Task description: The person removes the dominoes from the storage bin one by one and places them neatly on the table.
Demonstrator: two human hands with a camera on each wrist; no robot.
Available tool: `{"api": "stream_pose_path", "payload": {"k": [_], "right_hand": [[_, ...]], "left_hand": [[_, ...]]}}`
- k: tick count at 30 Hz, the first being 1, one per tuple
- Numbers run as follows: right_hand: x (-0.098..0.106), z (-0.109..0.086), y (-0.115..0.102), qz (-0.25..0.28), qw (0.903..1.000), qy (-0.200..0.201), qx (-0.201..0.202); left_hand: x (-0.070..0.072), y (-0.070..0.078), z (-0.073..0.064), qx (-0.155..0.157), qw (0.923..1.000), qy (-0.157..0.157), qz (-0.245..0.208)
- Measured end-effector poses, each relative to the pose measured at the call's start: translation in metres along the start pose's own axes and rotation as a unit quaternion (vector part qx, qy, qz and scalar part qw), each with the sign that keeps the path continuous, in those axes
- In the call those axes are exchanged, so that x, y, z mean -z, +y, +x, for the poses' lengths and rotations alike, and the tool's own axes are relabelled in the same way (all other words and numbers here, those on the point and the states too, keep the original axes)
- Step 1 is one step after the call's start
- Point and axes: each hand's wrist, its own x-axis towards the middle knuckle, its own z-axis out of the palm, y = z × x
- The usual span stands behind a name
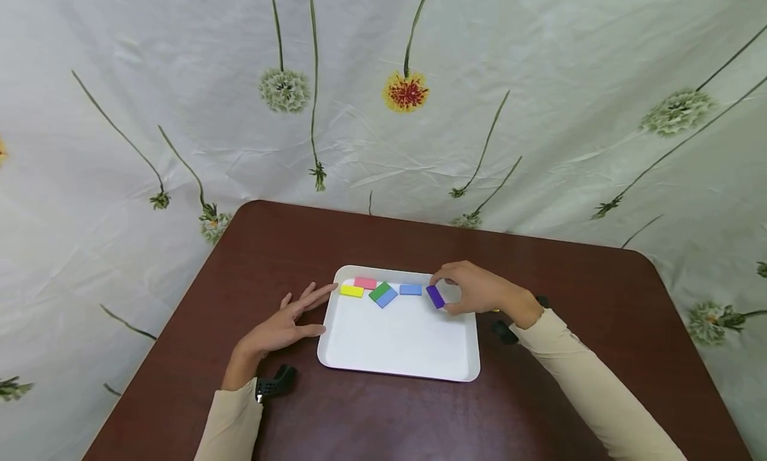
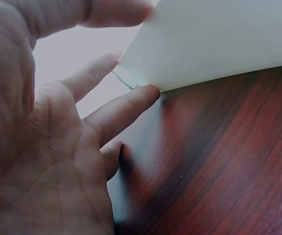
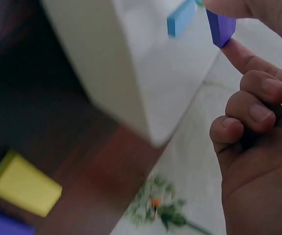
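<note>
My right hand pinches a purple block between thumb and index finger, over the right part of a white tray. The same purple block shows in the right wrist view, with the other fingers curled toward the palm. At the tray's left rim my left hand has its fingers spread and touches the edge; in the left wrist view the left hand holds nothing. Along the tray's far side lie a yellow block, a pink block, a green block against a blue block, and another blue block.
A yellow block and a purple block lie on the table outside the tray, by the right wrist. The dark red-brown table ends at a flowered white cloth behind it.
</note>
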Motion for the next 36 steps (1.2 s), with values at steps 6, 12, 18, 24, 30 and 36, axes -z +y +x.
{"api": "stream_pose_path", "payload": {"k": [6,12,18,24,30,36], "right_hand": [[0.02,-0.039,0.027,0.014,0.9986,0.046,-0.022],[0.021,-0.077,0.058,0.01,0.9942,0.07,-0.081],[0.016,-0.109,0.081,0.01,0.9904,0.064,-0.123],[0.015,-0.133,0.096,-0.003,0.9848,0.071,-0.159],[0.012,-0.152,0.111,-0.014,0.9778,0.07,-0.197],[0.009,-0.162,0.121,-0.016,0.9734,0.05,-0.223]], "left_hand": [[0.002,0.0,-0.001,-0.006,1.0,-0.002,0.005],[0.002,0.0,-0.002,-0.008,1.0,-0.003,0.001],[0.002,0.0,-0.002,-0.007,1.0,-0.004,-0.004],[0.002,0.001,-0.002,-0.004,1.0,-0.003,-0.004],[0.0,0.002,-0.002,0.004,1.0,0.007,-0.006],[0.0,0.002,-0.001,0.006,0.9999,0.01,-0.009]]}}
